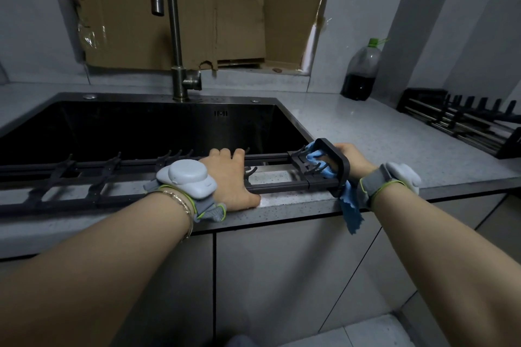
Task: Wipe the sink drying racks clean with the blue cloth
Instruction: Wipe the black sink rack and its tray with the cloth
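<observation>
A long black drying rack (84,177) lies along the sink's front edge and the counter. My left hand (228,177) lies over its middle, fingers curled over the far rail, thumb on the counter. At the rack's right end my right hand (351,159) grips the black end frame together with the blue cloth (315,155). The cloth is bunched among the end prongs, and a tail (351,213) hangs over the counter's front edge. A second black drying rack (462,124) rests on the counter at the far right.
The dark sink basin (158,129) lies behind the rack, with a tall faucet (176,36) at its back. A plastic bottle of dark liquid (362,73) stands in the back right corner. Cardboard covers the window. Grey cabinet doors are below the counter.
</observation>
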The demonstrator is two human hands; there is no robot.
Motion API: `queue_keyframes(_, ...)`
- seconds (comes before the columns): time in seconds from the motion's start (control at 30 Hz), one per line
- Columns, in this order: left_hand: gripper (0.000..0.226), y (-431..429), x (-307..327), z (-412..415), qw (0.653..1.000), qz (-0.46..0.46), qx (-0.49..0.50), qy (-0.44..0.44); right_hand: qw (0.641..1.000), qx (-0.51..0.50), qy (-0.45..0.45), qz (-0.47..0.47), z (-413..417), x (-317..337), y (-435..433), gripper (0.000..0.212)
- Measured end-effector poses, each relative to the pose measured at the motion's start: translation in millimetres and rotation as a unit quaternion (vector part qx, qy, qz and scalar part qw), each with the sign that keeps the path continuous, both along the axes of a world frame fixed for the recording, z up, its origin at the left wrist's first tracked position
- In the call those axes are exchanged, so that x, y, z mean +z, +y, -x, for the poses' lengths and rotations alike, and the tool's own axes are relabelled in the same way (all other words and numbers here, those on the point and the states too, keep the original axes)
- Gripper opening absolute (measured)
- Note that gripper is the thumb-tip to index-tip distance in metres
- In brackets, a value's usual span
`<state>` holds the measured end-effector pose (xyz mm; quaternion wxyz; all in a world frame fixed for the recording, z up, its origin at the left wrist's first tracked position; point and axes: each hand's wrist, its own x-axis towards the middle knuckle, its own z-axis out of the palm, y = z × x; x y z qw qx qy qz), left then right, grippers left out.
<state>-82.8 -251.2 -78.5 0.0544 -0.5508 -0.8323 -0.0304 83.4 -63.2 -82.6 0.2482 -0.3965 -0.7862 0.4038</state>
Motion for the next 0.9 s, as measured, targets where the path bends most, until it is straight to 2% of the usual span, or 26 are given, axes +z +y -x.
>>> queue_keyframes(0.03,0.091,-1,0,0,1.0,0.0,0.002,0.004,0.999,-0.035,0.015,0.016,-4,-1,-1,0.029)
queue_keyframes(0.13,0.09,-1,-1,-2,1.0,0.002,0.007,0.011,0.974,-0.191,0.113,0.038,-22,2,-1,0.008)
queue_keyframes(0.17,0.089,-1,-1,-2,1.0,0.0,0.007,0.011,0.958,-0.226,0.167,0.048,-29,8,-5,0.016)
queue_keyframes(0.23,0.089,-2,-1,-2,1.0,-0.002,0.009,0.008,0.948,-0.207,0.235,0.058,-36,19,-19,0.021)
queue_keyframes(0.27,0.088,-3,-1,-3,1.0,-0.001,0.009,0.006,0.957,-0.169,0.229,0.062,-37,21,-31,0.018)
queue_keyframes(0.33,0.088,-1,-2,-2,1.0,0.003,0.016,0.002,0.983,-0.111,0.135,0.055,-31,17,-54,0.012)
queue_keyframes(0.4,0.087,2,-2,-2,1.0,0.002,0.02,-0.005,0.988,-0.112,0.087,0.056,-30,3,-66,0.019)
queue_keyframes(0.57,0.087,-2,-5,-7,0.999,-0.001,0.025,-0.028,0.963,-0.185,0.163,0.104,-51,0,-77,0.027)
queue_keyframes(0.67,0.087,-4,-3,-8,0.999,-0.001,0.029,-0.033,0.952,-0.189,0.211,0.119,-58,6,-90,0.02)
queue_keyframes(0.77,0.095,-5,-2,-10,0.999,0.017,0.038,-0.035,0.941,-0.218,0.257,0.042,-52,16,-101,0.021)
queue_keyframes(0.83,0.105,-8,1,-12,0.999,0.036,0.033,-0.011,0.955,-0.186,0.229,-0.034,-40,22,-110,0.014)
queue_keyframes(0.9,0.114,-12,16,-12,0.999,0.031,-0.009,0.011,0.972,-0.122,0.167,-0.11,-26,27,-121,0.017)
